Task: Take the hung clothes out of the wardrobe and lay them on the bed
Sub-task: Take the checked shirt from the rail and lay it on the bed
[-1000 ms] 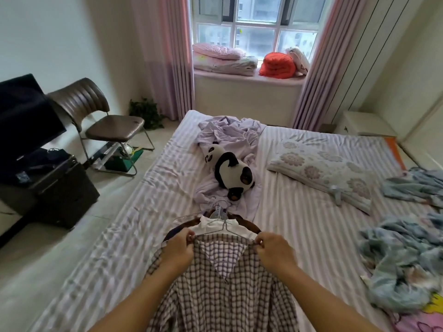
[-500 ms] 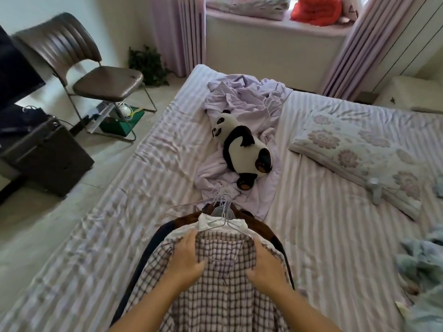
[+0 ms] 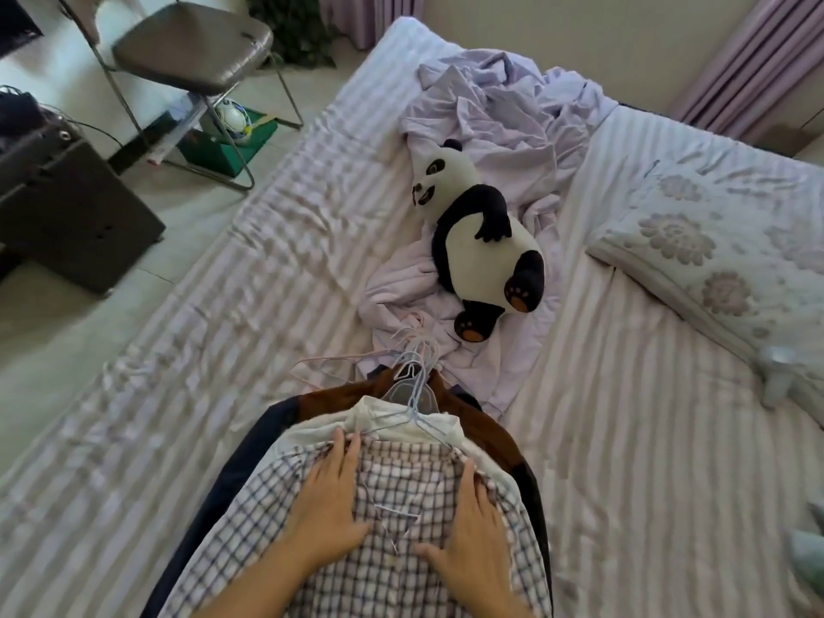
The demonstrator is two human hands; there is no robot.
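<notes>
On the near edge of the striped bed (image 3: 624, 439), left hand (image 3: 327, 506) and right hand (image 3: 468, 528) press flat, fingers straight, on the checked shirt (image 3: 392, 586) topping hangered clothes; panda plush (image 3: 479, 243) beyond.

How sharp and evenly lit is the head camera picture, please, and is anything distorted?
Head view: soft daylight, no glare; the checked shirt and panda toy are sharp, the chair at top left is slightly blurred; wide-angle bowing curves the bed stripes.

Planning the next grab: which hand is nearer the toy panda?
Left, slightly. The left hand lies flat on the checked shirt, below and left of the panda; the right hand lies on it lower down.
</notes>
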